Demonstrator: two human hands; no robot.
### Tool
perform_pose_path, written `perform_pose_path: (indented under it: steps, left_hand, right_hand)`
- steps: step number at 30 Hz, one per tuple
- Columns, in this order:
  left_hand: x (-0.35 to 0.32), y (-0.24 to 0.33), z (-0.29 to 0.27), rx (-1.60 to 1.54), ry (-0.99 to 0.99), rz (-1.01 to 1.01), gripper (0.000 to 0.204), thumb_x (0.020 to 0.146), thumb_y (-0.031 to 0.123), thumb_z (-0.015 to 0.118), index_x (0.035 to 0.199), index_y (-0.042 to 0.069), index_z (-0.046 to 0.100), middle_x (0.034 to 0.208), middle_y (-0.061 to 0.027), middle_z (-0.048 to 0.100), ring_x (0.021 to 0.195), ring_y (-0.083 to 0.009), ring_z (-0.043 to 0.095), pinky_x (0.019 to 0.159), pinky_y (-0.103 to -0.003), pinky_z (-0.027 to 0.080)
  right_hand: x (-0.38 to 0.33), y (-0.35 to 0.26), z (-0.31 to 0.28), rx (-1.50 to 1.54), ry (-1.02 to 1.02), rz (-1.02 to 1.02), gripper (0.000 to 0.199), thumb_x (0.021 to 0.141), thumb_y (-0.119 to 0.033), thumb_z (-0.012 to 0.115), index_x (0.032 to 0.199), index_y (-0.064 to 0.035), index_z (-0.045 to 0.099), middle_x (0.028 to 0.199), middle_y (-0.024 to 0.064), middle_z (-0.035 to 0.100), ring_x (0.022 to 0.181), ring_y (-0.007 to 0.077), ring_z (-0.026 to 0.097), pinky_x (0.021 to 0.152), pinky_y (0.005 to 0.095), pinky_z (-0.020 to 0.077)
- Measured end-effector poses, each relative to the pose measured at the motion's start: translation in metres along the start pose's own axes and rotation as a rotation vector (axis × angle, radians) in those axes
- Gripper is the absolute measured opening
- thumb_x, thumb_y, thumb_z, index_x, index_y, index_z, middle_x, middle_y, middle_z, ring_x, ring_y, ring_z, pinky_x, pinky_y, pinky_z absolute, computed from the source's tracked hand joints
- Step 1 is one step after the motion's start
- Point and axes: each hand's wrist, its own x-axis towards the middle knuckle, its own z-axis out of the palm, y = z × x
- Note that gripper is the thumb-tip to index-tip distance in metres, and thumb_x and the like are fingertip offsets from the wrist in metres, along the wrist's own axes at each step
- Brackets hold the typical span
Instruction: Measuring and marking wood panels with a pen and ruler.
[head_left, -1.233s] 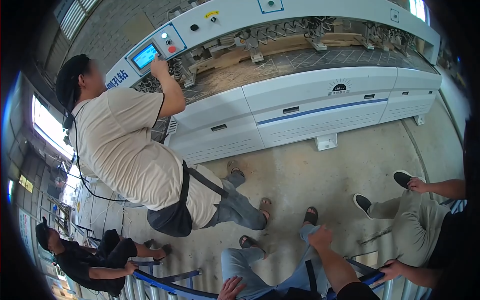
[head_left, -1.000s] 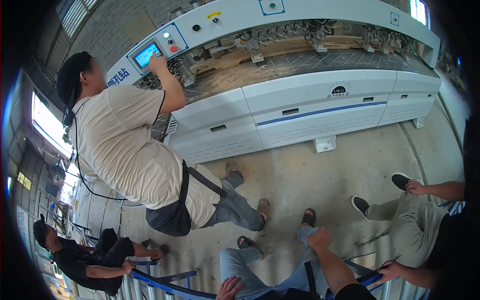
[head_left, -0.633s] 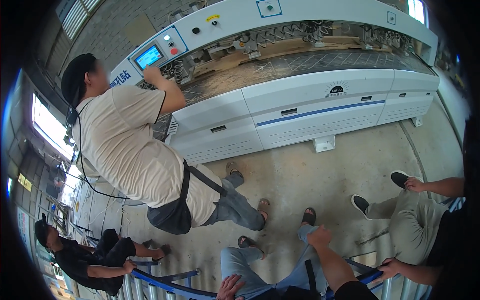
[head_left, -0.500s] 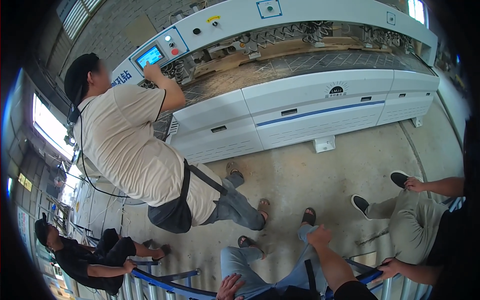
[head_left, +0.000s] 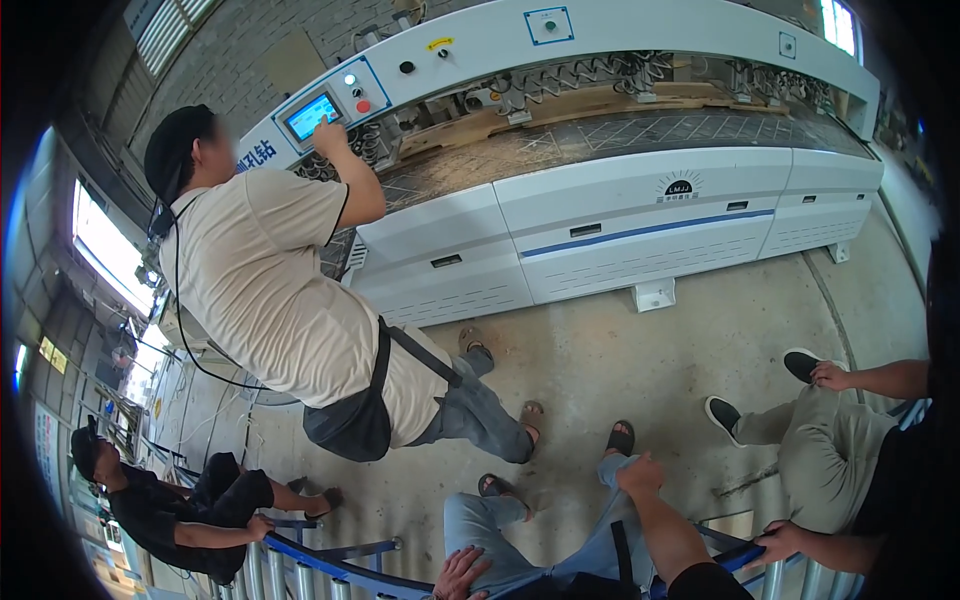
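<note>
My left hand (head_left: 463, 573) lies on my left thigh at the lower edge, fingers stretched out over the light blue jeans (head_left: 487, 535), holding nothing. On my right knee rests my right hand (head_left: 641, 476), its fingers curled in, with no object showing in it. A black strap (head_left: 621, 552) hangs over my right thigh. Before me a person in a beige T-shirt (head_left: 270, 280) stands at a long white machine (head_left: 640, 225) and reaches one hand (head_left: 328, 138) to its lit touchscreen (head_left: 312, 117).
Beneath me runs a blue-framed roller conveyor (head_left: 345, 571). A person in black (head_left: 165, 510) sits on its left part; another, in grey trousers (head_left: 828, 455), sits at my right. Buttons, including a red one (head_left: 363, 106), sit beside the screen. Coiled hoses (head_left: 560, 85) hang above the machine's bed.
The view has shifted slightly, so the machine and standing person appear a little farther right. That person's hand stays at the touchscreen. My hands keep their places.
</note>
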Motion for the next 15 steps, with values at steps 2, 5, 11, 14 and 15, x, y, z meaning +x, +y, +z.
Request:
perform_pose_path:
  steps: [2,5,11,14,15]
  left_hand:
    - [0.0,0.001,0.0,-0.001,-0.004,-0.018,0.083,0.099,0.066,0.042,0.154,0.004,0.047,0.16,-0.0283,0.039,0.15,-0.0505,0.031,0.12,-0.065,0.021]
    - [0.001,0.001,0.0,-0.001,-0.001,-0.02,0.083,0.099,0.066,0.042,0.154,0.004,0.047,0.16,-0.0282,0.039,0.15,-0.0507,0.032,0.12,-0.065,0.022]
    - [0.001,0.0,-0.001,-0.009,0.007,-0.004,0.081,0.099,0.065,0.043,0.153,0.005,0.048,0.16,-0.0275,0.039,0.149,-0.0511,0.032,0.12,-0.065,0.023]
    - [0.001,-0.001,-0.001,-0.008,-0.004,-0.004,0.081,0.099,0.064,0.044,0.153,0.005,0.049,0.16,-0.0277,0.039,0.149,-0.0512,0.033,0.12,-0.065,0.023]
    - [0.001,-0.002,-0.001,-0.009,-0.003,-0.003,0.081,0.099,0.064,0.044,0.153,0.005,0.049,0.16,-0.0277,0.039,0.149,-0.0512,0.033,0.12,-0.065,0.023]
  right_hand:
    - [0.002,-0.001,0.001,-0.007,-0.004,0.009,0.071,0.078,-0.045,0.073,0.133,-0.0024,0.057,0.123,0.0241,0.068,0.12,0.0396,0.064,0.099,0.0489,0.0544]
    - [0.007,0.0,0.005,-0.02,-0.029,0.015,0.074,0.078,-0.048,0.077,0.135,-0.0067,0.055,0.128,0.021,0.064,0.123,0.0386,0.062,0.092,0.0566,0.0566]
    - [0.013,0.005,0.014,0.014,0.008,-0.011,0.071,0.077,-0.047,0.078,0.132,-0.0068,0.057,0.126,0.0205,0.066,0.12,0.0391,0.064,0.09,0.0575,0.057]
    - [0.013,0.005,0.015,0.005,0.01,-0.013,0.07,0.076,-0.046,0.078,0.13,-0.006,0.057,0.124,0.0204,0.067,0.118,0.0389,0.066,0.09,0.0576,0.0569]
    - [0.014,0.005,0.015,0.0,0.016,-0.011,0.07,0.076,-0.046,0.078,0.13,-0.006,0.057,0.124,0.0204,0.067,0.118,0.0389,0.066,0.09,0.0576,0.0569]
